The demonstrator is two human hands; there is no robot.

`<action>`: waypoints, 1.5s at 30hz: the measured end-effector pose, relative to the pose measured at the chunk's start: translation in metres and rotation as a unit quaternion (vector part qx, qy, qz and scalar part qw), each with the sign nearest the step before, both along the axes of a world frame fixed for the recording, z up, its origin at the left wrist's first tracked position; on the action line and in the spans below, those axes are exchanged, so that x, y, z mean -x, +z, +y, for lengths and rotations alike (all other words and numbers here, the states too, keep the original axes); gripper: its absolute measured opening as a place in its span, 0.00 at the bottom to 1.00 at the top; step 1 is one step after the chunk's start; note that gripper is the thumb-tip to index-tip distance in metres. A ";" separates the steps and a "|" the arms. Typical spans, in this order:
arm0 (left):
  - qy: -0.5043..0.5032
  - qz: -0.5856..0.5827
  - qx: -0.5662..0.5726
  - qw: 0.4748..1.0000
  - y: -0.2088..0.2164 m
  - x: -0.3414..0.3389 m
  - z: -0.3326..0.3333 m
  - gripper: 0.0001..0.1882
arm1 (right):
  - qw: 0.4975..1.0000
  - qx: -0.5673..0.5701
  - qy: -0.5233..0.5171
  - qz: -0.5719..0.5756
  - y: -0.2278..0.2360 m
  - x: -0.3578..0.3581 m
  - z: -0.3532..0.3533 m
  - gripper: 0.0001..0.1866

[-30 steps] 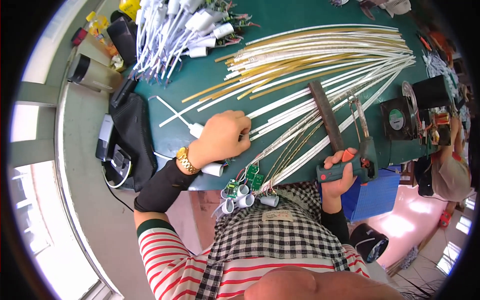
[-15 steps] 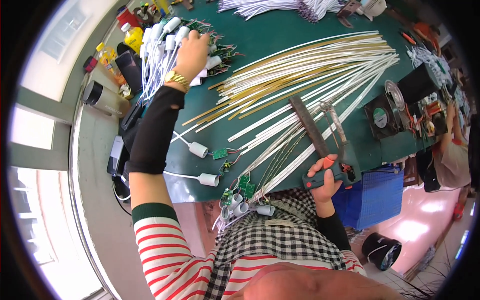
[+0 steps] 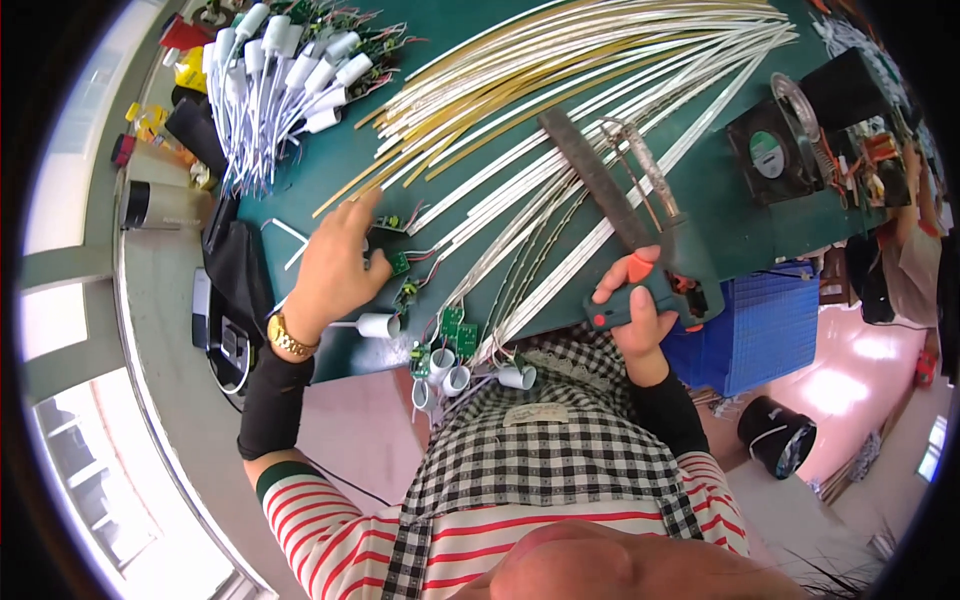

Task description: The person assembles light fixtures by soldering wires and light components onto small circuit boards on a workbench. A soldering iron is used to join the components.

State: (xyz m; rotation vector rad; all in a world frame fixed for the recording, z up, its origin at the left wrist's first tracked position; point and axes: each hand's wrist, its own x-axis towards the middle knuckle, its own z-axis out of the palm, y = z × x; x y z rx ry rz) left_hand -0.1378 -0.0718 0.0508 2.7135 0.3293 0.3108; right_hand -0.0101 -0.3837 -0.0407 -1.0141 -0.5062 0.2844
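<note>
My left hand (image 3: 335,258) curves down over the table's left part, fingers bent and thumb apart. It appears to be around a white lamp-base cylinder, almost wholly hidden beneath it. A small green circuit board (image 3: 389,222) with thin wires sticks out by the fingers. Beside the thumb lies another board (image 3: 399,263), and below the hand sits a white cylinder (image 3: 379,325). Away to the right, my right hand (image 3: 640,310) is wrapped round the dark green handle of a soldering gun (image 3: 683,258). Its metal tip end points away from me, above white strips (image 3: 560,270).
A heap of white cylinders with cables (image 3: 275,85) stands far left. Long white and tan strips (image 3: 560,90) fan across the green table (image 3: 700,180). More cylinders (image 3: 440,365) hang at the near edge. A solder reel (image 3: 768,155) and blue crate (image 3: 765,330) are right.
My left hand has come from the heap toward me, and another circuit board now lies by its fingers. My right hand keeps its grip on the soldering gun. The view has shifted.
</note>
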 end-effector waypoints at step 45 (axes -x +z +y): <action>-0.060 -0.119 0.061 0.989 -0.048 -0.030 -0.028 0.03 | 0.999 -0.008 -0.036 0.009 -0.002 0.000 0.001 0.20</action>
